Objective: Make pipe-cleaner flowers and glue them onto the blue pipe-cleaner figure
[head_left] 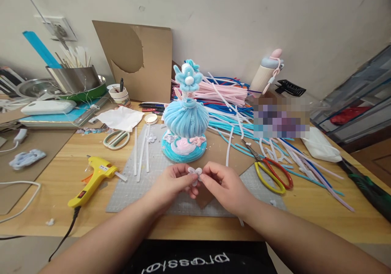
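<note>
A small pale flower-shaped piece [194, 171] is pinched between my two hands, low in the middle of the view. My left hand [180, 180] grips its left side with thumb and fingers, and my right hand [220, 182] has thumb and forefinger closed on its right side. Just beyond them stands a blue fuzzy figure [187, 117] with a pleated skirt-like part, a blue flower on top and a round blue and pink base. It rests on a grey cutting mat [125, 190], partly beside a brown cardboard sheet [247, 155].
A yellow glue gun [94, 180] lies left, with clear sticks [142, 155] and green-handled scissors [116, 140] nearby. Red and yellow-handled scissors [271, 175] lie right, before many coloured fuzzy stems [226, 94]. A pot [73, 78] and upright cardboard [155, 62] stand behind.
</note>
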A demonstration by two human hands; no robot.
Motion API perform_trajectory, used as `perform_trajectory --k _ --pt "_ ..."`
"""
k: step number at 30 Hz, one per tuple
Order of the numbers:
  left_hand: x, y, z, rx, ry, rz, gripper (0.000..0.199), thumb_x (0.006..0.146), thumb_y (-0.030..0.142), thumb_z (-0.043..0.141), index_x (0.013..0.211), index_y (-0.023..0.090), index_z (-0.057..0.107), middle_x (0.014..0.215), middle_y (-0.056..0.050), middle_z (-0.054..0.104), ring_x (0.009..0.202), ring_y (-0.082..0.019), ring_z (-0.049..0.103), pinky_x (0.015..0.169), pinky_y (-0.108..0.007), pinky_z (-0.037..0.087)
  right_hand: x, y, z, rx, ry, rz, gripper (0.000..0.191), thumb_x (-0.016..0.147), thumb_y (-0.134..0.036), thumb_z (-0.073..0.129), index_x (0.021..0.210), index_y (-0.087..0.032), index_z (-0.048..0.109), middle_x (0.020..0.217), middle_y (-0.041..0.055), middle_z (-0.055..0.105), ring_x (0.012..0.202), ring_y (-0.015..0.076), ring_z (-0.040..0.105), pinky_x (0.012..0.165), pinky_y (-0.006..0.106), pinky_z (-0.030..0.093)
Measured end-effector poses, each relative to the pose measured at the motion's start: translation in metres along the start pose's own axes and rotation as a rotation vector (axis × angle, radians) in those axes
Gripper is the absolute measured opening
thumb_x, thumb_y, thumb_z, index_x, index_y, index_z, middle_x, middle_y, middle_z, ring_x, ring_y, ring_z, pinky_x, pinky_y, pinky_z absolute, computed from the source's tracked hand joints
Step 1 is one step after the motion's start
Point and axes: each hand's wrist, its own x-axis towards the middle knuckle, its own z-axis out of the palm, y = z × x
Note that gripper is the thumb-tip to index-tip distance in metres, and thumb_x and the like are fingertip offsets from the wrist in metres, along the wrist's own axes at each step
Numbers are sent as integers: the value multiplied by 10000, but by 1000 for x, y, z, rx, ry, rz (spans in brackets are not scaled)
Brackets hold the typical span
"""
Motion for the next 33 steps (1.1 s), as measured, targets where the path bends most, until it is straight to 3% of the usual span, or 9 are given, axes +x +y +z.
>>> perform_trajectory --k 5,11,17,23,29,33 --pt "1 2 -1 -41 85 -49 264 655 300 791 717 125 603 608 -9 666 484 -90 604 467 -185 488 3 4 -4 -37 42 -41 285 930 -348 414 711 -188 501 636 -27 518 576 98 457 544 227 362" --pt "2 2 -4 -24 122 -63 243 633 266 792 684 129 598 593 -5 664 473 -85 607 453 -163 488 3 10 -4 -199 48 -97 81 876 -281 511 889 -201 508 724 -27 533 592 99 482 534 217 388" --pt "3 6 -10 -41 73 -119 189 649 243 764 673 104 638 578 -9 640 450 -64 581 414 -133 467 7 8 -17 -610 -21 -547 127 854 -180 539 973 -203 576 969 31 600 792 133 563 664 248 419" --pt "4 8 -12 -69 22 -162 183 668 234 754 652 101 629 590 -15 619 443 -63 566 391 -134 466 11 13 -18 -783 22 -786 143 921 -172 481 940 -197 621 901 35 640 792 141 581 668 257 426" --pt "1 11 -11 -59 35 -153 280 686 334 749 756 85 641 660 -64 645 494 -104 593 400 -176 484 13 20 -12 -680 161 -826 138 899 -133 510 958 -182 624 926 52 664 837 148 605 724 263 466" --pt "4 11 -18 -47 240 13 368 733 477 651 859 134 607 593 -8 607 425 -91 536 313 -149 355 31 23 -11 -629 285 -654 114 886 -149 521 888 -190 628 906 49 661 855 154 613 751 266 470"
